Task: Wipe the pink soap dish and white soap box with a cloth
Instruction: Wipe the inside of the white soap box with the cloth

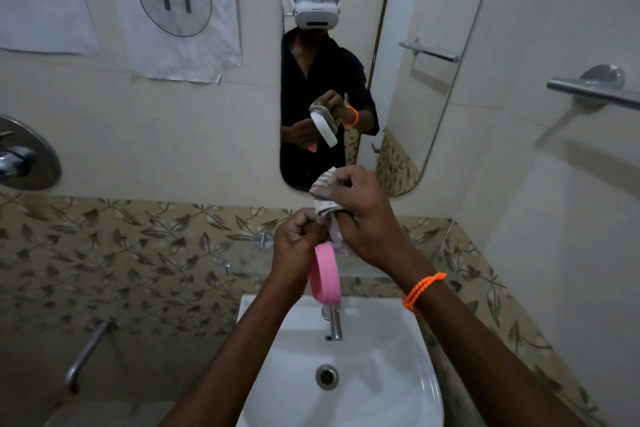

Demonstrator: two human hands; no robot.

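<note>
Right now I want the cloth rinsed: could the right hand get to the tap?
Probably yes. The right hand, holding the cloth, is above the sink, and nothing blocks the way down to the tap.

The setting is a bathroom. A white wash basin [346, 385] with a chrome tap [335, 324] is projecting from the wall. Above the basin, a rounded mirror [433, 45] is hanging on cream tiles. A leaf-patterned tile band [138, 253] is running behind the basin. To the right of the mirror, a chrome towel rail [592, 90] is projecting; to the left, a shower mixer plate [24, 156] is showing.
</note>
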